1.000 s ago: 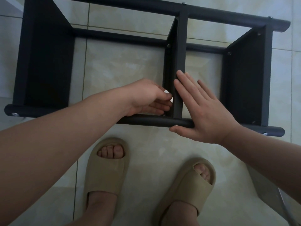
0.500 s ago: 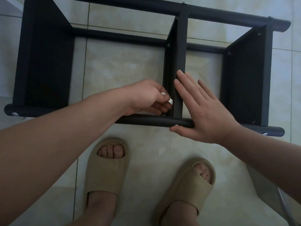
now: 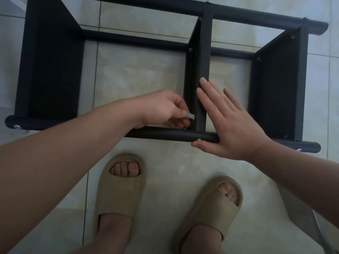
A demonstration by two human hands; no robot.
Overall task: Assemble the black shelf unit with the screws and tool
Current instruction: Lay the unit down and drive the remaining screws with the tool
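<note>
The black shelf unit [image 3: 55,70] is laid on the tiled floor [image 3: 165,171], at 12 o'clock from two beige slippers [image 3: 119,189]. A small silvery tool [image 3: 190,115] is pinched by the left hand [image 3: 161,109] at 9 o'clock of the middle panel [image 3: 204,52], just above the near rail [image 3: 165,134]. The right hand [image 3: 231,129] is spread flat and pressed against the panel's 3 o'clock face, and the rail is touched by it just beside a screw [image 3: 198,139].
</note>
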